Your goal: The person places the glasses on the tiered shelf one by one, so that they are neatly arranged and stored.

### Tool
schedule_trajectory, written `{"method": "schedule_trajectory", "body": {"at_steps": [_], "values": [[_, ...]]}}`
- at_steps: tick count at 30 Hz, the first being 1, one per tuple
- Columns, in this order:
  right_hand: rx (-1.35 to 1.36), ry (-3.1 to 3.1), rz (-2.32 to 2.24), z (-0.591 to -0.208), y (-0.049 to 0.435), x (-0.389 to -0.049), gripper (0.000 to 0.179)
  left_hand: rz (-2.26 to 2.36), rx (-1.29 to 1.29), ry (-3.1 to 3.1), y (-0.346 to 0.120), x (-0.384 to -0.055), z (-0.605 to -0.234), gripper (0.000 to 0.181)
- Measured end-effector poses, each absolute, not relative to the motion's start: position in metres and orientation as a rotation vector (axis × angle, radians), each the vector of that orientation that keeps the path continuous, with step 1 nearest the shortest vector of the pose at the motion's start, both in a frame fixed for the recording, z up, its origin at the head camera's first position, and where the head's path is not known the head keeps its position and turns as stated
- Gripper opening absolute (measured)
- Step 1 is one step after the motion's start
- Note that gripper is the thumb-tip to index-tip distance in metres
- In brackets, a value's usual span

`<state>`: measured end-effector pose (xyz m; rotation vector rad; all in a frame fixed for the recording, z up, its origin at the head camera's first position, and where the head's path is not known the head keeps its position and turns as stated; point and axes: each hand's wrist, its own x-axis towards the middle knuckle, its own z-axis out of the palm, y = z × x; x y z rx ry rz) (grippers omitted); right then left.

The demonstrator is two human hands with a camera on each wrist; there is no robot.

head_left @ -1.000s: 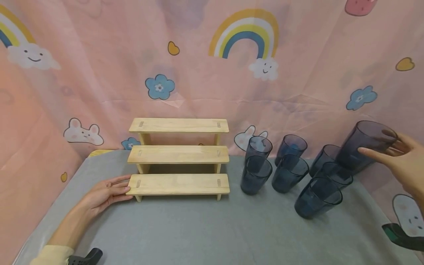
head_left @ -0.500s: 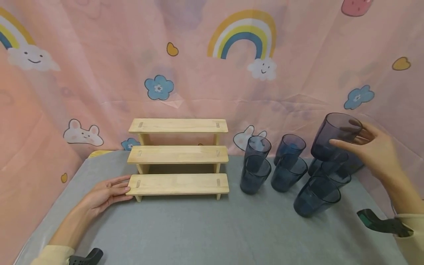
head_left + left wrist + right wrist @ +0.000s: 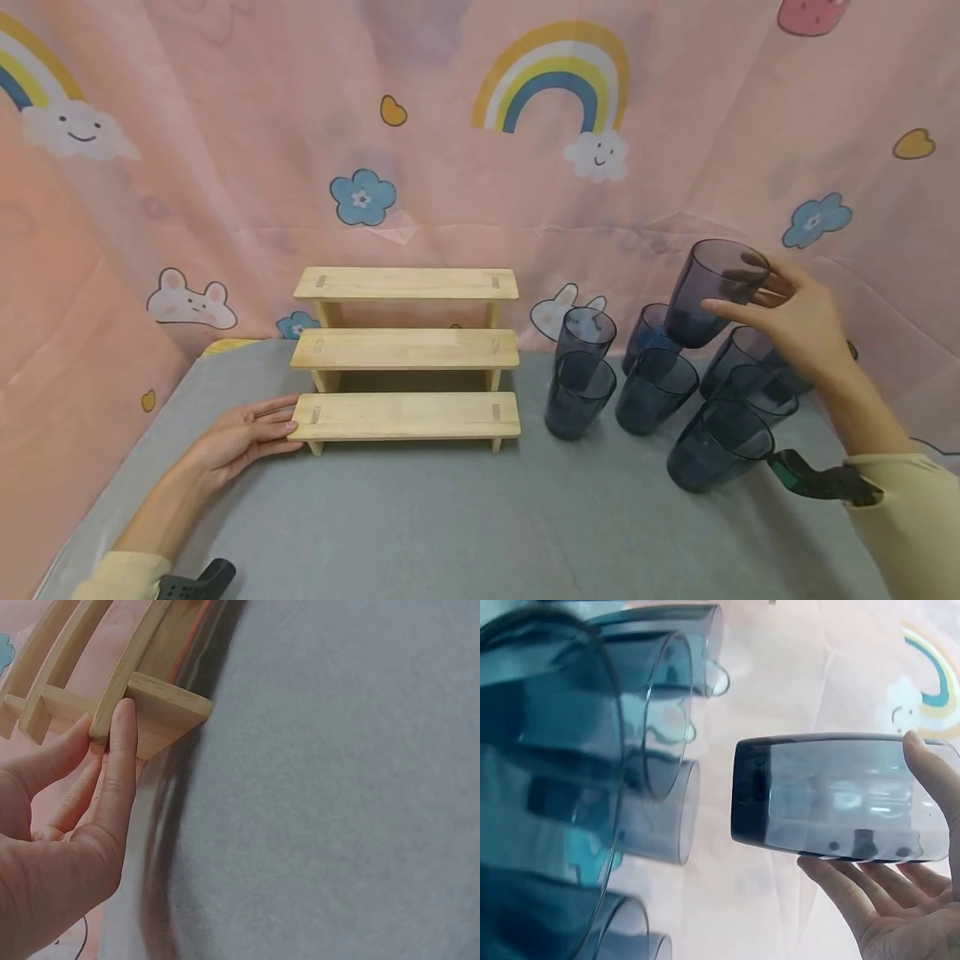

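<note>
A three-step wooden display stand (image 3: 405, 414) stands on the table at the left of centre in the head view. My left hand (image 3: 236, 442) pinches the left end of its lowest step; in the left wrist view the thumb lies on one side of the board (image 3: 111, 694) and a finger on the other. My right hand (image 3: 808, 325) grips a smoky blue tumbler (image 3: 693, 300) by its side, raised above the other glasses and leaning slightly. In the right wrist view, thumb and fingers lie on opposite sides of the held tumbler (image 3: 832, 799).
Several more blue tumblers stand upright close together at the right, including a front one (image 3: 712, 450) and a left one (image 3: 573, 400). A pink patterned cloth (image 3: 450, 183) hangs behind the grey-covered table (image 3: 450, 525).
My right hand has carried the tumbler left and a little upward, from the right edge to above the back glasses. The left hand has stayed at the stand.
</note>
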<state>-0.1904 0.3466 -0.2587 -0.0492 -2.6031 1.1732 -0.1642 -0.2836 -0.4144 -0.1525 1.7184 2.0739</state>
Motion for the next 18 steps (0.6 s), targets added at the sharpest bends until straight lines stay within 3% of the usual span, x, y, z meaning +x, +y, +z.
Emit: {"method": "schedule_trajectory", "body": {"at_steps": [18], "values": [[0.124, -2.597, 1.225, -0.250, 0.296, -0.214, 0.078, 2.068, -0.160, 1.740, -0.283, -0.164, -0.414, 0.078]]}}
